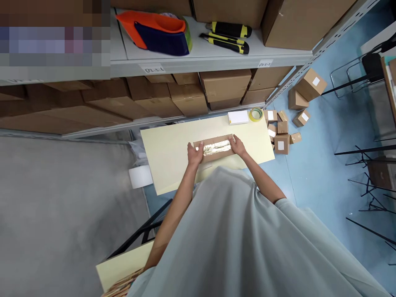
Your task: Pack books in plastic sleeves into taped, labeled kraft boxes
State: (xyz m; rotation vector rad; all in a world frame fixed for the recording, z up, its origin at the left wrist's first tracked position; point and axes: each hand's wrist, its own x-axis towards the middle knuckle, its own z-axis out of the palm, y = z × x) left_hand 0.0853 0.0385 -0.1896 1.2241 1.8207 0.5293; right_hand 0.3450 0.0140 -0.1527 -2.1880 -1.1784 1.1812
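Between my two hands is a long, flat cardboard box [216,156] with a shiny strip of clear tape along its top. My left hand [194,153] grips its left end, thumb on the upper face. The right end is gripped by my right hand [237,145]. Below the box lies a pale yellow tabletop [173,144]. Behind it, near the table's far edge, are a small white box [238,117] and a roll of yellowish tape [256,114]. The fingers under the box are hidden.
Shelving [210,64] with cardboard boxes [227,84] runs along the far side, holding utility knives [229,43] and an orange and blue pouch [161,35]. Small cartons [281,145] lie on the blue floor at right. A white roll [140,176] sits left of the table.
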